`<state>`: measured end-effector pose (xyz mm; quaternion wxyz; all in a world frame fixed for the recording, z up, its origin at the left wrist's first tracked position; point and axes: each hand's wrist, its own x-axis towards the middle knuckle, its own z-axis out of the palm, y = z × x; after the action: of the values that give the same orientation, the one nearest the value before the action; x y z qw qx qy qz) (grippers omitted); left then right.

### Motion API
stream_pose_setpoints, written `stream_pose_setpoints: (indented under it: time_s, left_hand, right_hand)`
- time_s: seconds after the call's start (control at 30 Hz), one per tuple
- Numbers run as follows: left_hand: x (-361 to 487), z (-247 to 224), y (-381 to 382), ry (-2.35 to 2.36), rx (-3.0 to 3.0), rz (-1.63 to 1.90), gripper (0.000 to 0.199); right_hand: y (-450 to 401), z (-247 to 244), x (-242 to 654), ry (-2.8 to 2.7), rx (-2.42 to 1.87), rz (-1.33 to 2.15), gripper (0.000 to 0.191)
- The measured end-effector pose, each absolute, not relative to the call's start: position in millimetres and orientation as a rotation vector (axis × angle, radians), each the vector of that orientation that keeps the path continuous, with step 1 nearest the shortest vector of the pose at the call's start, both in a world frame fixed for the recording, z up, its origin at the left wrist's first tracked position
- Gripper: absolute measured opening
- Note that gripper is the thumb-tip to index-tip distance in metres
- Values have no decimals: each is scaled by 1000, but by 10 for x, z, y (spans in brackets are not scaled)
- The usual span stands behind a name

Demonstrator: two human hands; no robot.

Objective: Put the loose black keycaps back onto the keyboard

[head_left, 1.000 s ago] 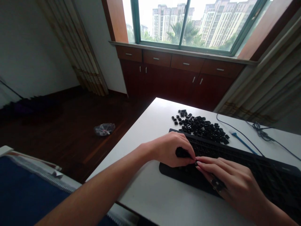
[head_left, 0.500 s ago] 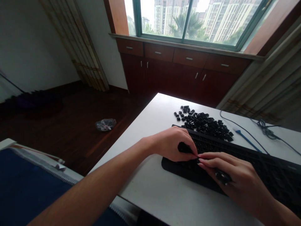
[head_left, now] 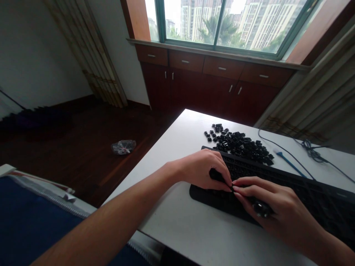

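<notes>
L hand [head_left: 205, 170] & R hand [head_left: 280, 203] fingers [head_left: 251, 181] clamped on sm. blk piece [head_left: 232, 188] btwn tips, over kbd [head_left: 310, 197].

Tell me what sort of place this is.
Likely a room in a home, though an office is possible: a long curtain hangs near a window, with brown cabinets built in beneath.

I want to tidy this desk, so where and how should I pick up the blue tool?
Probably pinch the blue tool mid-shaft from above, across its slim width: it lies flat on the table, its near end close to the keyboard, a cable running along its right.
</notes>
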<state>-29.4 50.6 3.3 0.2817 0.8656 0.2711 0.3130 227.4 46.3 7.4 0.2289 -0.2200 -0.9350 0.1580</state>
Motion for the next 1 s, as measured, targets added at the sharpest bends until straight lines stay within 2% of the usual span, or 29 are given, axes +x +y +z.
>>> stream_pose_setpoints:
  time_s: [0.1,0.2,0.27,0.33,0.43,0.5,0.63,0.87,1.0]
  left_hand:
    - [-289,40,506,711,2307,847,8]
    - [-286,42,510,710,2295,839,8]
    - [-286,41,514,713,2291,843,9]
    - [-289,42,515,701,2282,855,10]
    - [-298,58,508,673,2250,888,13]
    - [-305,73,499,665,2225,915,13]
    - [-303,77,500,767,2235,990,13]
    - [-285,44,558,1240,2101,1321,18]
    - [-307,38,583,1391,1980,1442,17]
  right_hand:
    - [439,137,2276,-2475,-667,429,25]
    - [403,254,2271,-2263,-737,506,3]
    - [380,347,2231,-2089,-782,701,28]
    - [366,435,2145,-1886,-817,1015,42]
    - [374,525,1950,-1601,-781,1455,46]
    - [400,540,1818,-1468,-727,1587,46]
    - [465,515,1652,-1328,-706,1633,48]
    - [404,629,1584,-1425,-548,1582,51]
    - [384,423,1571,-1570,-591,1572,51]
